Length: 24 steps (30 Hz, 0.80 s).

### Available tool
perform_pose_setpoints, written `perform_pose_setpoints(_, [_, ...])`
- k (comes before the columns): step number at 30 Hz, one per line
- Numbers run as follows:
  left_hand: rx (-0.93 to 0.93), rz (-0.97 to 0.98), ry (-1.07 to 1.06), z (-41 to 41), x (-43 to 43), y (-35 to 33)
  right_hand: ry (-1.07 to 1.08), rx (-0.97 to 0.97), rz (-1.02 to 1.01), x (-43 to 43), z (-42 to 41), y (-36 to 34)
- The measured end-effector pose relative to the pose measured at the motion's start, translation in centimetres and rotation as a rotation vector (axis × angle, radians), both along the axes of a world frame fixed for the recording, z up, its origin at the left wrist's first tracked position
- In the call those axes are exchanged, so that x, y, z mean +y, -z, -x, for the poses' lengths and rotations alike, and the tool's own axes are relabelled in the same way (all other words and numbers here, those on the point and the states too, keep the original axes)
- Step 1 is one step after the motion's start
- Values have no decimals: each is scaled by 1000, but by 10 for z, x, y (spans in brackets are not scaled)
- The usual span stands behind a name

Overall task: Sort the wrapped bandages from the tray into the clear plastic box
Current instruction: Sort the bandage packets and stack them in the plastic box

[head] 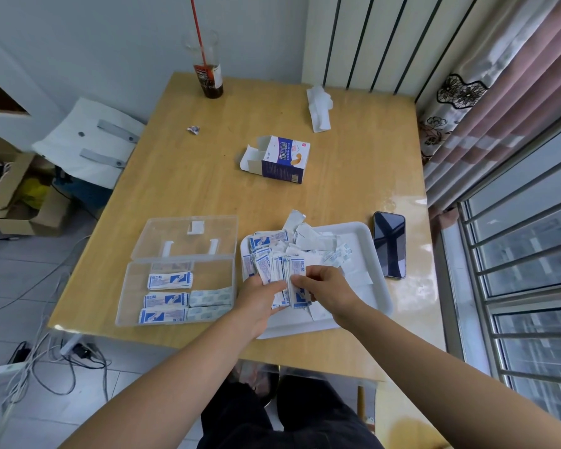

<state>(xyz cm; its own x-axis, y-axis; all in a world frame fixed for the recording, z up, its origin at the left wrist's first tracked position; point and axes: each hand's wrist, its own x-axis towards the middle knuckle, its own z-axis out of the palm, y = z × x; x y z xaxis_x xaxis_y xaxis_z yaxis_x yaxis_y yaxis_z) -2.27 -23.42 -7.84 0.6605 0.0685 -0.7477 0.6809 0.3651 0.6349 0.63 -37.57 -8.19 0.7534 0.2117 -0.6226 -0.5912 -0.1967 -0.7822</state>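
Wooden table (208,176) by the window, both our hands over the white tray (378,254). Our left hand (259,296) grips a fanned stack of wrapped bandages (285,270), long sides pointing away from us, and our right hand (327,286) pinches the front one. The clear plastic box (214,270) sits just left, nearer the left hand. The bandages in it lie crosswise, so we'd guess a quarter turn is needed.

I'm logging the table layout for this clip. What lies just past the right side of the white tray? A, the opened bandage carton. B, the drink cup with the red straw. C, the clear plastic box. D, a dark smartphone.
D: the smartphone lies flat, screen up, beside the right rim of the white tray, while the clear plastic box sits on the tray's left.
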Motion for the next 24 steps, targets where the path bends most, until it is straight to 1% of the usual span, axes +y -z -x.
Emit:
perform_pose_setpoints(3, [1, -1, -7, 1, 1, 0, 27, -15, 14, -2, -2, 3])
perform_pose_setpoints(8, [11, 60, -11, 0, -1, -3, -76, -7, 37, 4, 3, 4])
perform_pose_setpoints(10, [0, 74, -22, 0, -1, -3, -51, -7, 31, 5, 2, 6])
perform_pose_setpoints(13, [-11, 25, -43, 0, 0, -2, -1, -23, 43, 4, 0, 7])
perform_pose_setpoints(18, [6, 29, -92, -1, 2, -3, 6, -37, 33, 4, -1, 6])
perform_pose_setpoints(22, [-5, 50, -98, -1, 4, -3, 130, 59, -30, -6, -7, 9])
perform_pose_setpoints(24, [-2, 44, -80, 0, 4, -4, 216, 105, -112, -12, -9, 6])
